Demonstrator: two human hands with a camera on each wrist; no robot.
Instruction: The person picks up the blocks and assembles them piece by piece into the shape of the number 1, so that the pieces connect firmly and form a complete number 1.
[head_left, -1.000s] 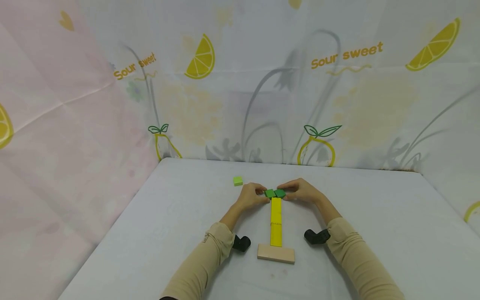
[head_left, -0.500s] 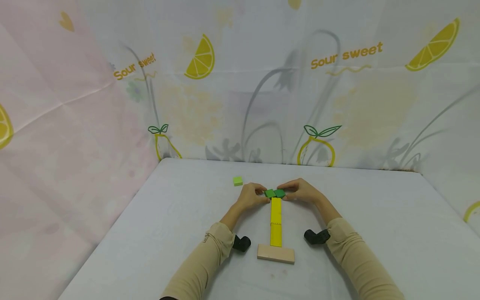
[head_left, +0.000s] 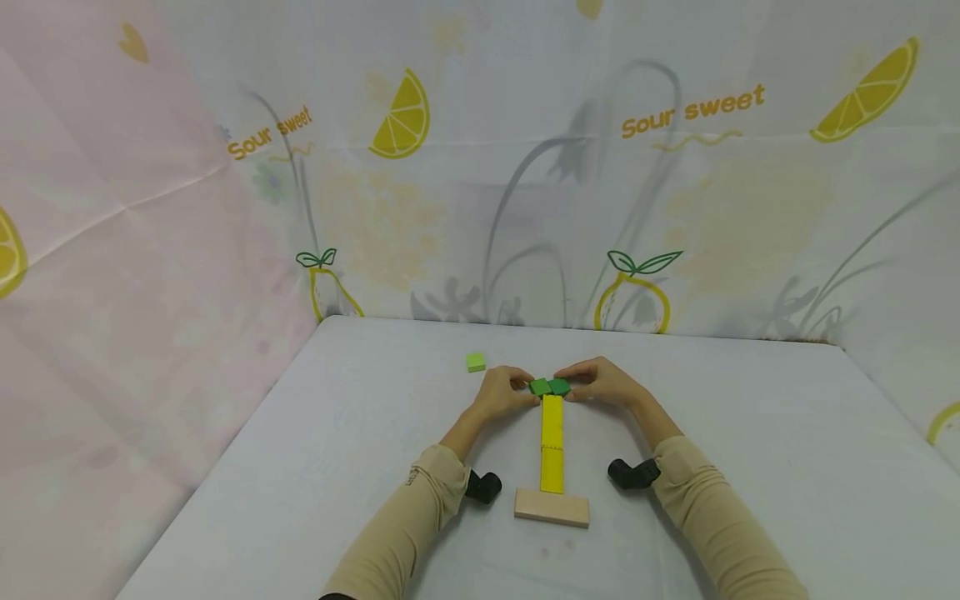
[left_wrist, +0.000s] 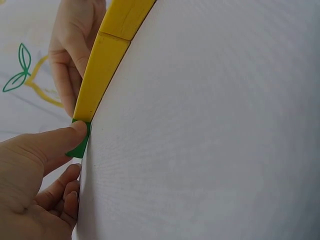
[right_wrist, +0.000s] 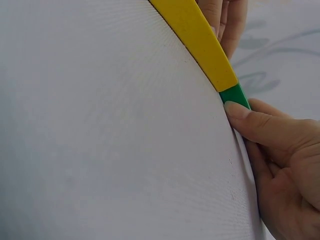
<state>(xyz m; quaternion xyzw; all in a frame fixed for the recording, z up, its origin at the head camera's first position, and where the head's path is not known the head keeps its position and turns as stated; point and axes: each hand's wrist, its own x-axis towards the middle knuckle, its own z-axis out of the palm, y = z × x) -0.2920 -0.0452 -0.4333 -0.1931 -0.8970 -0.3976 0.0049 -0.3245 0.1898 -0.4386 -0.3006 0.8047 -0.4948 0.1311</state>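
Observation:
Two green blocks lie side by side at the far end of a yellow strip. My left hand (head_left: 502, 392) pinches the left green block (head_left: 539, 387) between thumb and fingers; in the left wrist view the thumb covers part of that block (left_wrist: 79, 148). From the other side my right hand (head_left: 606, 383) pinches the right green block (head_left: 559, 387), and its thumb touches the green side (right_wrist: 235, 96) in the right wrist view. The yellow strip is two yellow blocks (head_left: 552, 421) end to end. A plain wooden block (head_left: 551, 507) lies crosswise at the strip's near end.
One light green block (head_left: 476, 362) sits apart, behind and left of my left hand. All of this rests on a white-covered table (head_left: 360, 400). A printed cloth (head_left: 480, 208) hangs behind the table's back edge. Black wrist devices (head_left: 633, 473) stick out from both sleeves.

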